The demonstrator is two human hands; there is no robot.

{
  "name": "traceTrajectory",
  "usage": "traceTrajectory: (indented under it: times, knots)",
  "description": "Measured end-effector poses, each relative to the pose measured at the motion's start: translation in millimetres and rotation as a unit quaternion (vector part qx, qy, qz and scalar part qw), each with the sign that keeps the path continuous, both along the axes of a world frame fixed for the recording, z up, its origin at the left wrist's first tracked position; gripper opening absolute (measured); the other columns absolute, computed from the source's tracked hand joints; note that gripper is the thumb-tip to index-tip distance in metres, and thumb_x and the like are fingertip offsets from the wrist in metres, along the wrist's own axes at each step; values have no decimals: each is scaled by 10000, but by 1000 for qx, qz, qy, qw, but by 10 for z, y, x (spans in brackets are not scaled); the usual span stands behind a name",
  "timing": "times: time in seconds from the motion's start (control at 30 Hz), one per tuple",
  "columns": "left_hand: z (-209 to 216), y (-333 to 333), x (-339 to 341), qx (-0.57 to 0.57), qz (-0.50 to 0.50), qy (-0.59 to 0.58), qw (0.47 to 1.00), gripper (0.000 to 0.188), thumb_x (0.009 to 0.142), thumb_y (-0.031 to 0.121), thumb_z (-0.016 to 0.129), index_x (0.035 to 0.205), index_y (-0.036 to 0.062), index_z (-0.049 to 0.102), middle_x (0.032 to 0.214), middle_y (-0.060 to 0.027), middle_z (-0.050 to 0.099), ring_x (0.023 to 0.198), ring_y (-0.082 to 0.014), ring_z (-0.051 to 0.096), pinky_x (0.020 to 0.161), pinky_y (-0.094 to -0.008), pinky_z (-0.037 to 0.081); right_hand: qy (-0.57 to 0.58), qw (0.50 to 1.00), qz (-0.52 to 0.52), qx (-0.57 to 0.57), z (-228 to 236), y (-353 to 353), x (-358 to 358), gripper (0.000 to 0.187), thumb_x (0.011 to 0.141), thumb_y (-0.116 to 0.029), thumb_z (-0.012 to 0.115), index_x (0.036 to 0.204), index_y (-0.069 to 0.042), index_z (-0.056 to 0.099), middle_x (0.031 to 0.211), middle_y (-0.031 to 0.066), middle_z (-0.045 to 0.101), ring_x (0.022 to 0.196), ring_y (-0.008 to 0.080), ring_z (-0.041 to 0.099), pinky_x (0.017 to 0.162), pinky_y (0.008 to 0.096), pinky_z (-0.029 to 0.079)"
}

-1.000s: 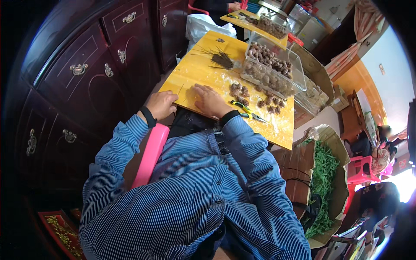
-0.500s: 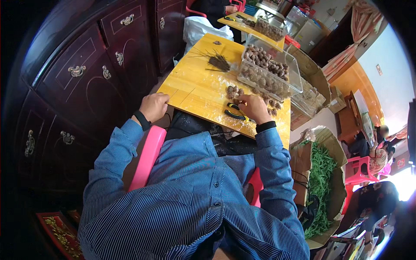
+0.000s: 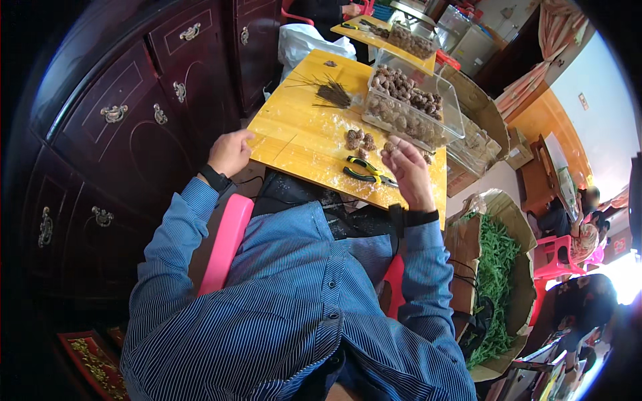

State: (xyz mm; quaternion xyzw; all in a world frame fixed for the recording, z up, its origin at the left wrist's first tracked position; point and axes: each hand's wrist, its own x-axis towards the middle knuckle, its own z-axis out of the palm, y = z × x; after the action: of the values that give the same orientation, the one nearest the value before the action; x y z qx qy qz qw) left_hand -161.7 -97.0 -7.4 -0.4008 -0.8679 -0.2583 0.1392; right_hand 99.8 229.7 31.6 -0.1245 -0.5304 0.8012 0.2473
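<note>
A brown cone (image 3: 389, 148) was between the thumb and fingertips of my right hand (image 3: 411, 175), which was pinched narrow above the desk (image 3: 286, 121). Near it lay the yellow-black pliers (image 3: 363, 177) and a few loose cones (image 3: 360, 141). Behind these stood a clear box (image 3: 457, 121), with many more cones inside. My left hand (image 3: 229, 154) was at the desk's left edge, fingers curled; whether it held something, I could not tell

Tabletop (image 3: 287, 110) smooth wood; pine cones (image 3: 352, 139) rough, matt; bin (image 3: 455, 115) clear glossy plastic; cabinet (image 3: 134, 83) glossy wood.
</note>
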Motion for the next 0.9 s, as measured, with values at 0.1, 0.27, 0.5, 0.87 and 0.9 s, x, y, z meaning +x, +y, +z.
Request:
traceTrajectory:
  times: [0.1,0.27,0.5,0.87,0.9]
  knots:
    - [336,111,141,155,-120,-236,952,230,860,58,650,1084,21,682,766,-22,661,683,-106,628,626,-279,508,58,992,66,-92,1,-289,205,356,967,12,552,1322,31,531,1126,74,645,1045,208,650,960,313,540]
    - [864,484,901,140,-261,-345,891,180,905,41,630,1072,-11,675,821,39,626,694,-11,533,630,-189,457,97,964,133,-207,-130,-680,396,402,955,19,577,1351,24,507,1191,84,626,1111,217,622,1008,322,516]
    - [548,857,1566,184,-313,-400,841,114,883,17,637,977,-5,695,802,38,633,685,-6,526,630,-176,444,86,968,109,-207,-338,-791,551,393,966,-16,583,1352,7,516,1230,81,614,1135,222,610,1013,328,507]
    - [363,725,1557,93,-266,-311,908,46,849,22,668,878,-9,686,673,28,607,600,-21,522,561,-197,436,71,982,90,-149,-381,-845,551,398,957,-46,617,1345,-16,531,1191,57,617,1074,200,641,954,332,534]
    - [359,712,1551,111,-261,-322,903,41,845,26,673,864,-10,680,665,25,603,595,-23,521,553,-201,433,68,983,81,-147,-386,-852,545,394,955,-48,622,1338,-20,535,1183,54,618,1066,199,644,952,334,536]
